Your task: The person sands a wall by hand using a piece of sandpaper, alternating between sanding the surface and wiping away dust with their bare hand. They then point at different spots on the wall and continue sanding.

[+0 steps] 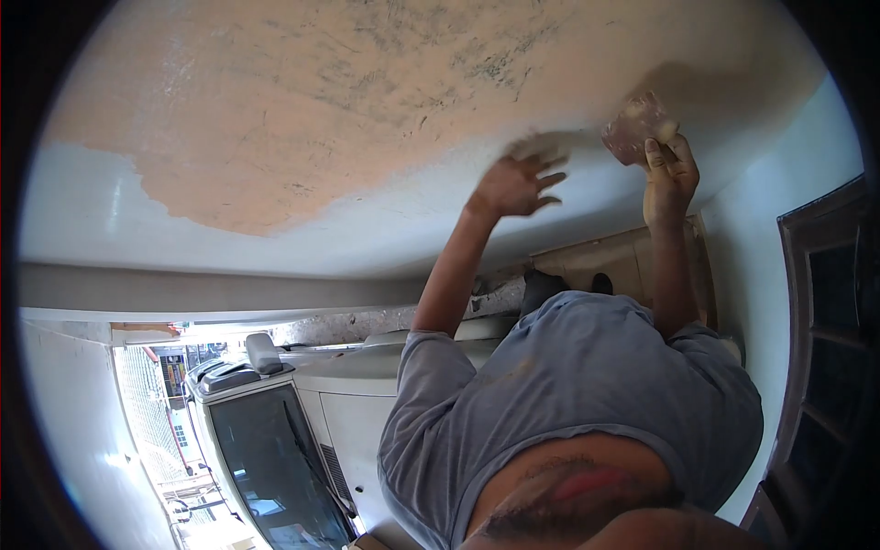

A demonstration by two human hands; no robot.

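Observation:
My left hand [515,186] is raised before the wall with its fingers spread, slightly blurred, and nothing in it. Higher and to the right, my right hand [670,179] pinches a worn reddish-brown piece of sandpaper [634,128] between thumb and fingers. Pale dusty patches mark the sheet, which is close to the wall surface. Part of the wall is a large peach-coloured area [275,119] with dark scuffs and an uneven edge. Around its lower side runs a smooth white-blue wall area [367,225].
A white vehicle [353,412] with a dark windshield [275,463] stands on the left. On the right is a dark-framed door or window [797,302]. Brown boards [614,261] lie by my feet, and a ledge [202,291] runs along the wall.

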